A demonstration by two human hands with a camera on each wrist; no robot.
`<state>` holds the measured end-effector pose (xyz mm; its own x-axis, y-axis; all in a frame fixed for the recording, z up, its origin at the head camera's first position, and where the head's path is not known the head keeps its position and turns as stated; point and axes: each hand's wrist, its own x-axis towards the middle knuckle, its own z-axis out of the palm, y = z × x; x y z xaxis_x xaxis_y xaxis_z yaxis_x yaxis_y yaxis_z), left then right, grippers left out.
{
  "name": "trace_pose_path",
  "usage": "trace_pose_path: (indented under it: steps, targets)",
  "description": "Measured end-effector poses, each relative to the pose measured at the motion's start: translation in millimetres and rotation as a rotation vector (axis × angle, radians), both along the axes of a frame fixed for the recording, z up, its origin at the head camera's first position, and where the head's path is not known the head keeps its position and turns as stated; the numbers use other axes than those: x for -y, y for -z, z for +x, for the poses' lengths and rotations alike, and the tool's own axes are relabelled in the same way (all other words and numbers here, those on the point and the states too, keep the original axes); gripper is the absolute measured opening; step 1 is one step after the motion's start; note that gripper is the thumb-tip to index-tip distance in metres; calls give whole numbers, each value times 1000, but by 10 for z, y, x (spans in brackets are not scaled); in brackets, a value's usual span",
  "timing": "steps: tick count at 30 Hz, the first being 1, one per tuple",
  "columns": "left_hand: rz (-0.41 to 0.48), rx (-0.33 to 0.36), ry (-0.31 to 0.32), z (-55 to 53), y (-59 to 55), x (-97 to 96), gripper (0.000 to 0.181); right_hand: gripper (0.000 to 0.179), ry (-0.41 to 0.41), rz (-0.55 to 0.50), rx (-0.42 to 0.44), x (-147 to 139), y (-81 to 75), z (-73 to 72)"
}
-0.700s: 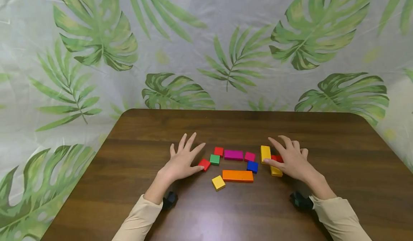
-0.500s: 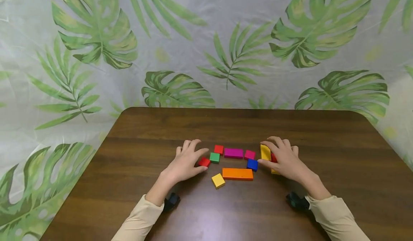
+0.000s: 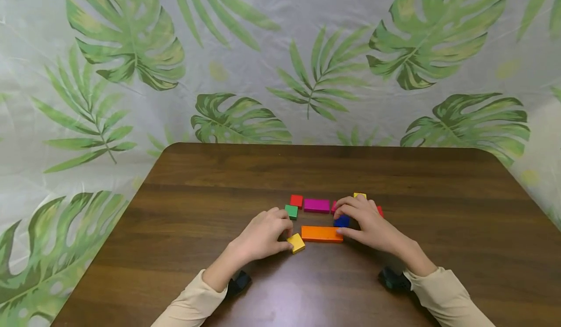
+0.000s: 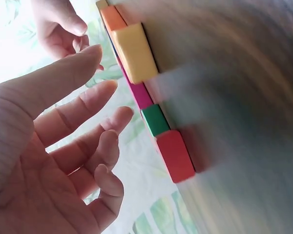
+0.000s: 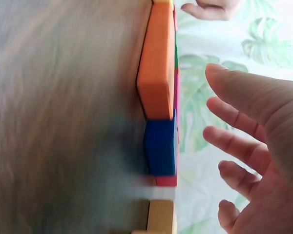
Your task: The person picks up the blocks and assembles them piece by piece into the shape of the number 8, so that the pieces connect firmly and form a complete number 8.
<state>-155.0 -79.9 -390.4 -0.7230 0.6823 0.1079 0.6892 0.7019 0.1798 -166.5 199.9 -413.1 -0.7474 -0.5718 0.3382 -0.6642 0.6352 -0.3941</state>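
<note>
I have the left hand just beside the yellow square block, with fingers loosely bent, thumb well apart from them and nothing in the grasp. The right hand is over the blue square block and the right end of the orange bar; its thumb and fingers stand apart too, holding nothing.

Half a second ago my left hand was farther out, next to a red block, and my right was by the yellow rectangular block. Both have since come inward and toward the near side. The blocks lie in much the same arrangement as before.

From the head camera, the left thumb tip overlaps the yellow square's edge and the right thumb tip overlaps the orange bar. The wrist cameras show a gap at each thumb instead. The left wrist view also gives me the near red block beside the green block, which the hand covers from above. The right wrist view shows two tan-yellow blocks past the blue one; I cannot tell which is which.

Farther back sit the magenta bar, the far red block and a mostly hidden pink block, with another red block peeking out right of the hand. Everything lies on the brown wooden table, before a leaf-print cloth.
</note>
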Motion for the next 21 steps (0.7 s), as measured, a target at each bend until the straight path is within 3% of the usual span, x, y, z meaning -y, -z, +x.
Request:
trace_pose_path:
  steps: [6, 11, 21]
  targets:
    - [-23, -5, 20, 47, 15, -60, 25, 21, -58, 2, -2, 63, 13, 46]
    - [-49, -32, 20, 69, 34, -88, 26, 22, -38, 77, 50, 118, -1, 70]
    - [-83, -65, -12, 72, 48, -87, 19, 19, -46, 148, -12, 110, 11, 163]
